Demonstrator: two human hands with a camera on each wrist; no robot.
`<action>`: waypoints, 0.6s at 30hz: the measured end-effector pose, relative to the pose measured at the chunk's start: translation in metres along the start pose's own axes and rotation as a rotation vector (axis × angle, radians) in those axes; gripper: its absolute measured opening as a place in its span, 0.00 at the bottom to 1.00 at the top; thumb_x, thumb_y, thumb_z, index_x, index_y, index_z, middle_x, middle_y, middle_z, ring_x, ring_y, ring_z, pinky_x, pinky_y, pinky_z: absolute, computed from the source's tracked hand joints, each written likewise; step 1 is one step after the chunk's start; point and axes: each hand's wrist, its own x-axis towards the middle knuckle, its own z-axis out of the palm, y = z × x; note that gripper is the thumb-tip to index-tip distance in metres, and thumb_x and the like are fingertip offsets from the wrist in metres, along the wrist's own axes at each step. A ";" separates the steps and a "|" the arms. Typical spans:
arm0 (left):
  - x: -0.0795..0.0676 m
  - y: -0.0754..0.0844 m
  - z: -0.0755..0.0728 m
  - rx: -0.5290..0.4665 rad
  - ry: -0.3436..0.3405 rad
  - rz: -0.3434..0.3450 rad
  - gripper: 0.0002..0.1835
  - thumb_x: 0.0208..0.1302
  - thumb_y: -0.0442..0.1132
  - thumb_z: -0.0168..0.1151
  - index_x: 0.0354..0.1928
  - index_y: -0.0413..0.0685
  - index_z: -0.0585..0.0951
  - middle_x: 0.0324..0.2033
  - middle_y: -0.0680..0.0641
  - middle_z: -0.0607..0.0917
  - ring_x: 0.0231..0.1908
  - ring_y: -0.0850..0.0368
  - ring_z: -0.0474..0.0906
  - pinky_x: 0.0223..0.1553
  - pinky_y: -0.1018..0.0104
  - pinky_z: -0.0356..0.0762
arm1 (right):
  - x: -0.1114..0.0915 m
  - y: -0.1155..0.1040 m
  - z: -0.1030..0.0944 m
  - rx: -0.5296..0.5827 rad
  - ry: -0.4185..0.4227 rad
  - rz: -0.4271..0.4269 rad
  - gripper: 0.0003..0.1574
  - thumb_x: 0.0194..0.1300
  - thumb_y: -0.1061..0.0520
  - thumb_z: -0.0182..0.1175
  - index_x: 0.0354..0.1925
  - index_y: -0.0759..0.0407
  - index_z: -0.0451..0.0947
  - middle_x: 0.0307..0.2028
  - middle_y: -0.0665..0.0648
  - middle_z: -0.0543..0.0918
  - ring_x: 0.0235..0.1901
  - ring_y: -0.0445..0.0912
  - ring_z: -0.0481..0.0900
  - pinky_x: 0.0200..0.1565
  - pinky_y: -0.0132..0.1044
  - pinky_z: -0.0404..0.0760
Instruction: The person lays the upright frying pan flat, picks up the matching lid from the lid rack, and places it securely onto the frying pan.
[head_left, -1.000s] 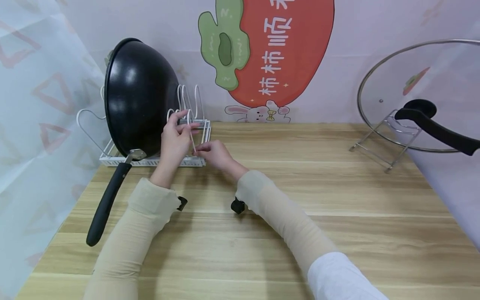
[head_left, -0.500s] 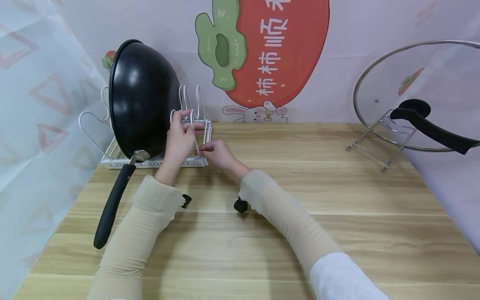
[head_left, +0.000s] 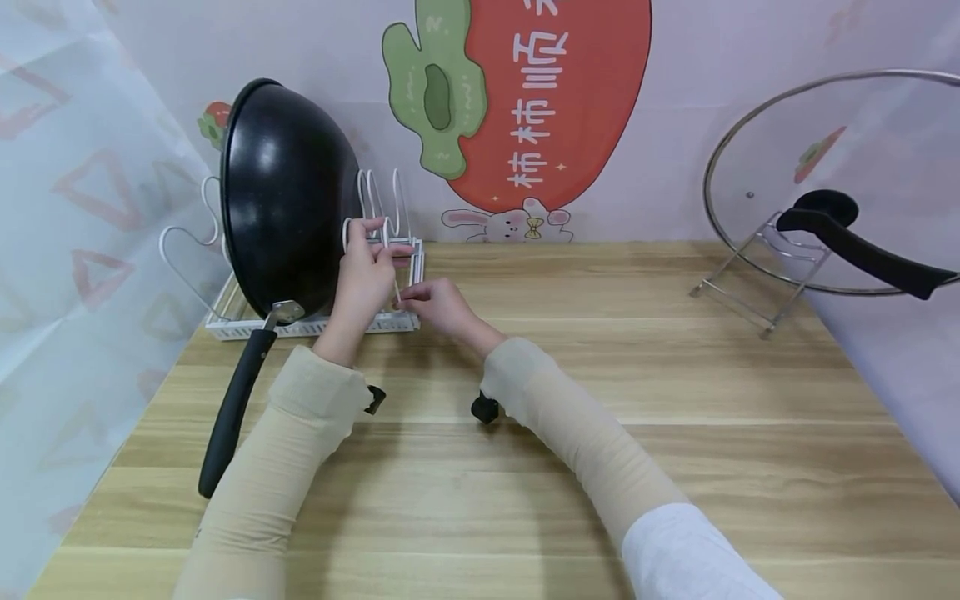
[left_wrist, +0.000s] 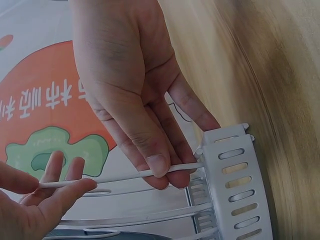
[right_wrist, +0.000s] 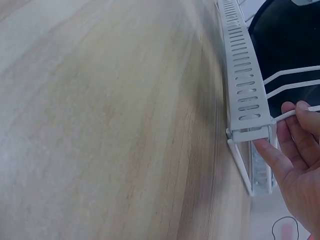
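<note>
A white dish rack (head_left: 315, 327) with curved wire dividers stands at the back left, holding a black wok (head_left: 288, 192) on its side. My left hand (head_left: 363, 287) pinches the upper part of a white wire divider (head_left: 393, 275) at the rack's right end. Lower on the same wire, my right hand (head_left: 444, 307) pinches it close to the slotted rail (right_wrist: 245, 90). In the left wrist view, the left hand (left_wrist: 30, 205) is at lower left and the right hand (left_wrist: 125, 85) reaches in from above. One right fingertip is at the rail's end in the right wrist view.
The wok's long black handle (head_left: 236, 412) juts forward past the rack, left of the left forearm. On the right, a glass lid (head_left: 757, 150) with a black handle (head_left: 870, 250) leans in a metal stand (head_left: 750, 312). A patterned sheet (head_left: 600, 192) hangs behind the wooden table (head_left: 600, 367).
The rack and both hands have shifted slightly right, and the wok's handle end has swung right. Both hands keep their pinch on the wire. The head view has drifted a little.
</note>
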 end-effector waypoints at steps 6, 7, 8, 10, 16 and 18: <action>0.000 0.001 0.003 -0.013 -0.001 -0.003 0.21 0.79 0.26 0.39 0.71 0.39 0.59 0.52 0.32 0.85 0.52 0.38 0.83 0.60 0.52 0.76 | -0.001 0.001 -0.002 0.004 0.002 0.003 0.11 0.74 0.61 0.62 0.49 0.64 0.87 0.46 0.58 0.89 0.39 0.41 0.80 0.38 0.29 0.76; 0.000 0.001 0.004 -0.015 -0.002 -0.003 0.21 0.79 0.26 0.39 0.71 0.38 0.59 0.52 0.32 0.85 0.53 0.38 0.83 0.60 0.52 0.76 | -0.001 0.001 -0.003 0.004 0.003 0.002 0.11 0.74 0.61 0.62 0.49 0.64 0.87 0.46 0.58 0.89 0.39 0.41 0.81 0.39 0.29 0.77; 0.000 0.002 0.004 -0.014 -0.003 -0.003 0.21 0.79 0.26 0.39 0.71 0.39 0.59 0.52 0.32 0.85 0.53 0.38 0.83 0.60 0.52 0.75 | -0.002 0.001 -0.004 0.004 0.003 0.002 0.11 0.74 0.61 0.62 0.49 0.64 0.87 0.46 0.58 0.89 0.40 0.41 0.81 0.39 0.30 0.77; -0.001 0.003 0.005 -0.022 0.001 -0.002 0.21 0.79 0.26 0.39 0.71 0.39 0.59 0.52 0.32 0.85 0.53 0.38 0.83 0.61 0.52 0.75 | -0.003 0.001 -0.005 0.007 0.004 0.001 0.11 0.74 0.61 0.61 0.49 0.65 0.87 0.46 0.59 0.89 0.40 0.41 0.81 0.39 0.30 0.77; -0.001 0.004 0.011 -0.022 0.010 -0.001 0.21 0.79 0.26 0.40 0.71 0.39 0.59 0.52 0.31 0.85 0.53 0.39 0.83 0.61 0.52 0.75 | -0.007 0.001 -0.010 0.016 -0.003 0.019 0.12 0.75 0.60 0.61 0.50 0.64 0.87 0.46 0.57 0.89 0.43 0.43 0.82 0.43 0.32 0.78; 0.000 0.005 0.014 -0.024 0.007 0.001 0.22 0.79 0.25 0.39 0.71 0.38 0.59 0.52 0.31 0.84 0.52 0.38 0.83 0.61 0.52 0.75 | -0.008 0.002 -0.012 0.016 -0.001 0.022 0.12 0.75 0.60 0.61 0.50 0.64 0.87 0.46 0.57 0.89 0.44 0.45 0.83 0.44 0.33 0.80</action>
